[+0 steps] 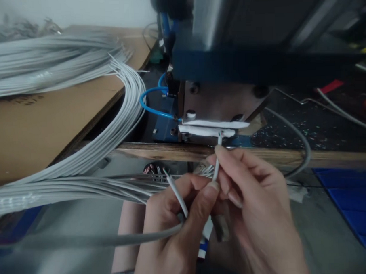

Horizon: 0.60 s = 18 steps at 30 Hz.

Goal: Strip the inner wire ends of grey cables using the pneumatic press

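Observation:
A thin grey cable (217, 166) stands nearly upright between my hands, its tip in front of a machine's jaws. My right hand (254, 182) pinches it below the tip with thumb and finger. Lower down, the thumb and forefinger of my left hand (186, 217) close on the same cable. Another grey cable end (176, 192) pokes up from my left hand, and a grey length runs off to the left from its palm. Just beyond the cable tip, white padding strips (201, 131) line the metal jaws of the machine (220, 103).
Thick bundles of grey cables (46, 62) lie on cardboard (49, 122) at the left; more cables (82, 188) stretch below them. A blue air hose (151, 108) loops beside the machine. The bench's wooden edge (159, 150) crosses in front. Blue material (352, 202) sits lower right.

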Available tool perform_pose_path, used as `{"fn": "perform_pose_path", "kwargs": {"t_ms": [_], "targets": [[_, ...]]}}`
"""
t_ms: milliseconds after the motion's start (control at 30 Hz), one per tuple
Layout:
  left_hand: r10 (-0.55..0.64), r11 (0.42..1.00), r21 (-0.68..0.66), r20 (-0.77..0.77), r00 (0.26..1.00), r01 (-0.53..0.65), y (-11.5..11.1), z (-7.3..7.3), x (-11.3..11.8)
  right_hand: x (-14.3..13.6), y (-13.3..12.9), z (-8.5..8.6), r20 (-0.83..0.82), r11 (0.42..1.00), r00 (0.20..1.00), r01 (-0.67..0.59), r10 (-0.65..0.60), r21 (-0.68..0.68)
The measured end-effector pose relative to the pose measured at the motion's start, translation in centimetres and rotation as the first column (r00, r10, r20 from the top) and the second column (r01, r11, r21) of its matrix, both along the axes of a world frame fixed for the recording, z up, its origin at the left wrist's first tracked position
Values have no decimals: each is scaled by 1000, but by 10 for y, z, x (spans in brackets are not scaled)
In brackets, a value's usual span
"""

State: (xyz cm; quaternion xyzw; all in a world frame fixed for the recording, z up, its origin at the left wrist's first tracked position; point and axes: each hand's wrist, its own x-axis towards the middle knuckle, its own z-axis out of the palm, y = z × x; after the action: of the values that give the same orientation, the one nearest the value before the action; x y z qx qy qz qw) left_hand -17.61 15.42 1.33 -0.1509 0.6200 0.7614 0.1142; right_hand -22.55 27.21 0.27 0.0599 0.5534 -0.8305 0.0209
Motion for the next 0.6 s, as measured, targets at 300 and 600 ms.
{"fn": "perform_pose_path", "kwargs": {"t_ms": [300,600], "targets": [[-152,978,-143,18,988,153,-12,-15,6,30,10,-4,-45,936,999,6,11,351],[-29,967,-255,-186,982,-20,-23,-27,8,45,26,-16,-125,854,992,64,2,517]]}}
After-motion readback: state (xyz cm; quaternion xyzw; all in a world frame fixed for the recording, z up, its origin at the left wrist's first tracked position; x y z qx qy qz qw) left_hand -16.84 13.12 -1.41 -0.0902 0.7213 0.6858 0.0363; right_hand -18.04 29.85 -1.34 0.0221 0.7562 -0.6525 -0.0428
